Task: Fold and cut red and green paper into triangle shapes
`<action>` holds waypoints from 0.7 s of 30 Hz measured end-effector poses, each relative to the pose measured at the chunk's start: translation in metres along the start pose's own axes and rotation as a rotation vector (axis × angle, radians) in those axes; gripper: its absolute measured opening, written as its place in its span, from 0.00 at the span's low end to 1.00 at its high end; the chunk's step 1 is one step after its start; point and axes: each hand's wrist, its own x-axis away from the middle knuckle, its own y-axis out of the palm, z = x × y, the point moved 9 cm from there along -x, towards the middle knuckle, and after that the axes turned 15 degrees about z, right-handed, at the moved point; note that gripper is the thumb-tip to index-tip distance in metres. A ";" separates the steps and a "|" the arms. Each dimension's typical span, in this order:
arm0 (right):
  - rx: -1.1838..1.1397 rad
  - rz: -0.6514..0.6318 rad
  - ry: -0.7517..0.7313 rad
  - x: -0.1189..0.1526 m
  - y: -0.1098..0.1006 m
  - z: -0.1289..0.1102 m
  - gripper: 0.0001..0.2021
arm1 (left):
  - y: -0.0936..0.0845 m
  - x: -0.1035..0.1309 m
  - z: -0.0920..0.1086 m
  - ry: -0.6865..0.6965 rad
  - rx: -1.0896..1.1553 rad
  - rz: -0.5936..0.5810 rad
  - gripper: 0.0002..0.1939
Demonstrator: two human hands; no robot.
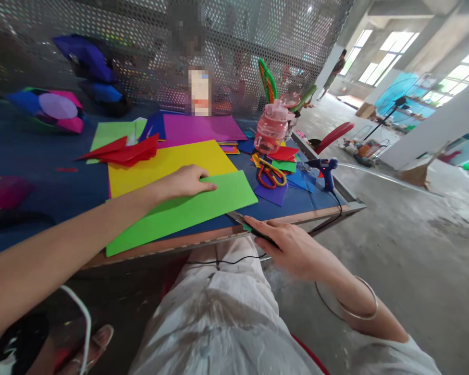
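Observation:
My left hand point(185, 180) rests on a light-green sheet point(187, 211), pressing it down, thumb stretched out to the right. The sheet appears folded and reaches over the table's front edge at its lower left corner. Under it lies a yellow sheet point(168, 161). My right hand point(297, 247) grips a utility knife point(262, 235) with a dark handle and a green part. Its blade points left and up, by the green sheet's lower right edge; whether it touches the paper I cannot tell.
To the right lie scissors point(271, 174) with red and yellow handles, a blue glue gun point(326, 172) with a cable, and a pink bottle point(272, 127). Red folded pieces point(131, 151) and a purple sheet point(203, 129) lie behind. A perforated metal panel point(238, 52) bounds the back.

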 end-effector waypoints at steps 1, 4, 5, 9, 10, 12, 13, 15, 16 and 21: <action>0.016 0.001 -0.007 0.000 -0.003 0.005 0.29 | 0.002 -0.002 0.003 0.003 0.009 0.011 0.28; 0.053 -0.008 -0.034 0.001 -0.010 0.017 0.29 | 0.008 -0.005 0.010 0.018 0.025 0.058 0.28; 0.060 -0.014 -0.040 0.001 -0.013 0.019 0.29 | 0.010 -0.005 0.012 0.028 0.027 0.080 0.27; 0.052 -0.027 -0.032 0.002 -0.018 0.024 0.28 | 0.009 0.003 0.025 0.134 0.044 0.188 0.30; 0.048 -0.029 -0.028 0.002 -0.018 0.025 0.28 | 0.007 0.007 0.030 0.186 0.054 0.205 0.31; 0.040 -0.032 -0.021 0.003 -0.016 0.026 0.28 | 0.005 0.015 0.043 0.321 0.085 0.191 0.31; 0.035 -0.037 -0.019 0.003 -0.014 0.027 0.28 | 0.006 0.019 0.051 0.395 0.106 0.158 0.30; 0.022 -0.046 -0.022 0.004 -0.010 0.029 0.29 | 0.009 0.027 0.062 0.521 0.147 0.069 0.28; 0.018 -0.050 -0.023 0.004 -0.008 0.030 0.29 | 0.012 0.030 0.066 0.566 0.163 0.025 0.27; 0.026 -0.051 -0.019 0.005 -0.008 0.030 0.29 | 0.032 0.037 0.072 0.650 0.174 -0.157 0.28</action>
